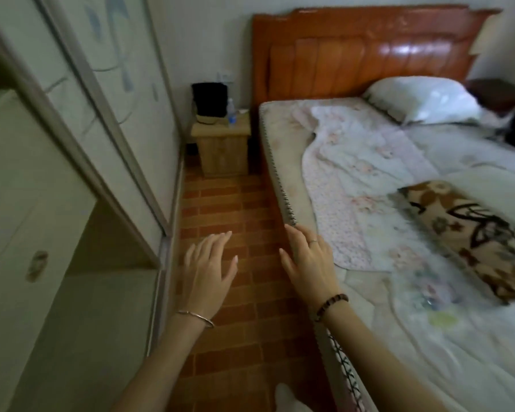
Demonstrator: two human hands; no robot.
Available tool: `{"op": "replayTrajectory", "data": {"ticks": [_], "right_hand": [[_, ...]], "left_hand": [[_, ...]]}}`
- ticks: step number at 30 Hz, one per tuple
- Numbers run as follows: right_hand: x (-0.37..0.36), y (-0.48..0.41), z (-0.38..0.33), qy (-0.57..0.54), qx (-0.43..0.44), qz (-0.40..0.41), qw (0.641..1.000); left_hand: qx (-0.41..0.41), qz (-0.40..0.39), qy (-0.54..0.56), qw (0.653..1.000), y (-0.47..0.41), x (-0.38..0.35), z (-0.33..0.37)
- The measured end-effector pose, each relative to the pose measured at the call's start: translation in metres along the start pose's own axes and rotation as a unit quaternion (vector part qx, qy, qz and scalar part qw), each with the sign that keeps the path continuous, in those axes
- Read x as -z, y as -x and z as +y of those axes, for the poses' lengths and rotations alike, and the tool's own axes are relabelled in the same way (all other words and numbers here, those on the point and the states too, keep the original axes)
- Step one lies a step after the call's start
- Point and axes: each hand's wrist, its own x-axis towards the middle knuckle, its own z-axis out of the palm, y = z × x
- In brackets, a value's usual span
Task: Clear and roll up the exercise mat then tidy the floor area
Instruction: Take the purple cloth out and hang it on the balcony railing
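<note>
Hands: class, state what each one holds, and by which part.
Nothing is held. The left hand is open above the floor; the right hand lies open at the mattress edge.

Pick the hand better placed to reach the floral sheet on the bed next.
Right. The right hand is at the mattress edge, close to the floral sheet; the left hand is over the tiled floor by the wardrobe, farther off. Both are open and empty.

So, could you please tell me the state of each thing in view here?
left hand: open, holding nothing.
right hand: open, at the mattress edge.
bottle: upright on the nightstand.
floral quilt: spread, rumpled.
white pillow: lying flat.
drawers: shut.
</note>
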Motion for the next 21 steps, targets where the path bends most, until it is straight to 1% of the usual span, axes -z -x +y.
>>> {"op": "replayTrajectory", "data": {"ticks": [5,8,10,16,21], "right_hand": [[0.022,0.063,0.017,0.025,-0.106,0.051,0.993],[0.037,0.117,0.023,0.047,-0.180,0.090,0.978],[0.045,0.155,0.027,0.058,-0.227,0.106,0.966],[0.077,0.269,0.028,0.101,-0.350,0.156,0.918],[0.105,0.356,0.029,0.122,-0.442,0.207,0.864]], "left_hand": [[-0.104,-0.065,0.066,0.990,0.000,-0.016,0.026],[-0.189,-0.102,0.103,0.971,0.014,-0.024,0.049],[-0.228,-0.126,0.124,0.957,0.029,-0.030,0.067],[-0.329,-0.193,0.170,0.909,0.089,-0.048,0.119],[-0.418,-0.226,0.188,0.860,0.139,-0.057,0.179]]}}
